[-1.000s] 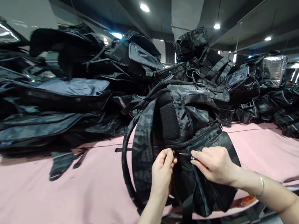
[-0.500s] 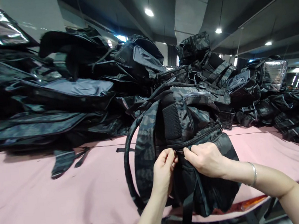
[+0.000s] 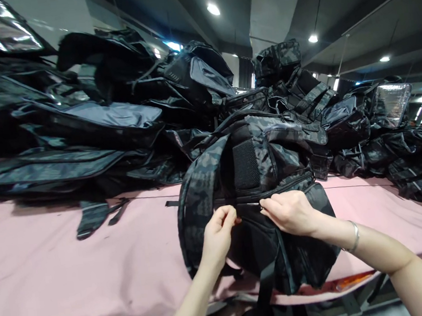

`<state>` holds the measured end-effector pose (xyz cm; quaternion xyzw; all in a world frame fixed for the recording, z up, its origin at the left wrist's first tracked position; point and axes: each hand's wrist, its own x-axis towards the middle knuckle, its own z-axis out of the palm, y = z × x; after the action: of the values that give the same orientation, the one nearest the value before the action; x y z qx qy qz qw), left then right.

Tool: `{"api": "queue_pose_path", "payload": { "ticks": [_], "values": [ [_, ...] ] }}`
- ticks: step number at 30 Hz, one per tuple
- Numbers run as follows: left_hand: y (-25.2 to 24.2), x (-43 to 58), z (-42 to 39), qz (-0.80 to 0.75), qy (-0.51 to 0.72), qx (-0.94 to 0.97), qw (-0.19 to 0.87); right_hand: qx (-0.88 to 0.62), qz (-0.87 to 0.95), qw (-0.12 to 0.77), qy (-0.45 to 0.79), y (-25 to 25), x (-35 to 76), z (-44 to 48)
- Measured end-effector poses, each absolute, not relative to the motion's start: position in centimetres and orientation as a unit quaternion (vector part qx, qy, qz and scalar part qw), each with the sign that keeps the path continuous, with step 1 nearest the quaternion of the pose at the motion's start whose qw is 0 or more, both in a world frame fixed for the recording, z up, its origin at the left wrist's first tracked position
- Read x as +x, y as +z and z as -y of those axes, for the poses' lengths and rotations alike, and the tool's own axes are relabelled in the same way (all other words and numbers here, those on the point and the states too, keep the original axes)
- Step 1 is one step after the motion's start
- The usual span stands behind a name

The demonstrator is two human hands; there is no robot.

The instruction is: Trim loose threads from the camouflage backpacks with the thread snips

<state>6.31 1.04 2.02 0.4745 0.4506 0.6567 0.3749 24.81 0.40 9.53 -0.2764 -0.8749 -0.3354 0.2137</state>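
A black-and-grey camouflage backpack point(image 3: 245, 164) lies on the pink-covered table in front of me, its mesh panel and a strap turned toward me. With closed fingers, my left hand point(image 3: 219, 232) pinches at the backpack's near side, by the left end of a seam or zipper line. To its right, my right hand point(image 3: 290, 213) is closed on the same line, thumb and forefinger pressed together. Between the two hands a thin light strip shows along the line. What exactly lies inside each pinch is too small to make out. A black webbing strap point(image 3: 267, 283) hangs below.
Behind it, a long pile of similar bags point(image 3: 116, 117) runs across the pink table point(image 3: 57, 274), several with flaps open and grey lining showing. More bags point(image 3: 419, 166) lie at the right. A loose strap end point(image 3: 92, 218) sticks out at left. The table's front edge is close.
My left hand has moved left, away from my right hand, widening the gap between them. My right hand stays nearly in place. The backpack's left strap loop has shifted inward.
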Motion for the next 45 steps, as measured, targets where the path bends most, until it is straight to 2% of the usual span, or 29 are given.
{"api": "queue_pose_path", "payload": {
  "ticks": [6,14,20,25,30,34,36,38,41,45],
  "values": [
    [0.1,-2.8,-3.3,-0.586,0.588,0.496,0.256,-0.241,0.880,0.305,-0.271,9.7,25.7,-2.4],
    [-3.0,-8.3,-2.1,-0.686,0.492,0.483,0.231,-0.218,0.869,0.385,-0.222,9.2,24.5,-4.8],
    [-4.7,-4.8,-1.4,-0.667,0.478,0.516,0.244,-0.209,0.849,0.436,-0.213,9.2,23.5,-5.8],
    [-3.5,1.7,0.7,-0.589,0.494,0.586,0.257,-0.199,0.829,0.479,-0.210,9.1,23.0,-5.8],
    [-1.8,8.1,4.3,-0.490,0.503,0.692,0.169,-0.204,0.820,0.495,-0.203,8.6,23.0,-5.8],
    [-2.6,10.7,5.0,-0.481,0.505,0.714,0.064,-0.215,0.816,0.502,-0.189,8.2,23.1,-5.5],
    [-3.0,11.3,4.7,-0.477,0.511,0.713,0.046,-0.213,0.812,0.513,-0.182,8.3,23.3,-5.1],
    [-3.2,11.5,4.4,-0.467,0.523,0.710,0.070,-0.204,0.805,0.530,-0.169,8.4,23.7,-4.5],
    [-2.9,10.9,4.1,-0.467,0.564,0.661,0.165,-0.216,0.785,0.570,-0.115,8.7,25.0,-3.3],
    [-2.1,6.8,3.3,-0.503,0.637,0.498,0.306,-0.275,0.737,0.615,-0.052,7.5,28.1,-1.8]
  ]
}}
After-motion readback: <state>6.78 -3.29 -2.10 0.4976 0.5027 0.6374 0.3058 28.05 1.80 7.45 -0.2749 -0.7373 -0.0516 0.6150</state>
